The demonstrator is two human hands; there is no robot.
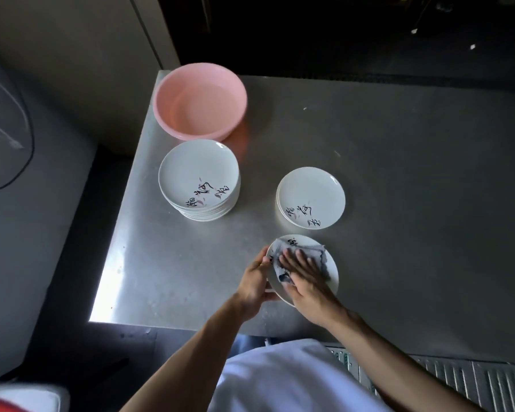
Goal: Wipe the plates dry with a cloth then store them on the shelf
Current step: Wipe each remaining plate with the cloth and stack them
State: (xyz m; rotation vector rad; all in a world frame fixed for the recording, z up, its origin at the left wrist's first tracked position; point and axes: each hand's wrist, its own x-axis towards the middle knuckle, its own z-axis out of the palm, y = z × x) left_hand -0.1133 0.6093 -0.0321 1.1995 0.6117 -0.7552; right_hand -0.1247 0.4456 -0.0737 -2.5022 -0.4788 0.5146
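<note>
head view only. grips 1 plate (333, 275) by its left rim with the left hand (254, 281): thumb over the top, fingers curled beneath. presses a grey cloth (320, 253) flat against the plate's face with the right hand (305, 278), fingers straight and spread, pinching nothing. holds the plate tilted near the front edge of the steel counter (414, 179); lower rim perhaps touching the surface, perhaps not, cannot tell. further back, well apart: a tall stack (198, 176) of matching plates at left, just in front of a pink basin (199, 99), and a short stack (311, 197) at right. no shelf in sight.

likely trouble from here: could slip out of the 1-sided rim grip if still wet, levered loose by a flat-palm push away from the gripped side. so close to the counter's front edge, would probably drop to the floor rather than land safely. might also miss the lettered far rim, left bare beside the bunched cloth. worth watching the tall stack too: close to the counter's left edge, easy to nudge on the reach for the next 1.
</note>
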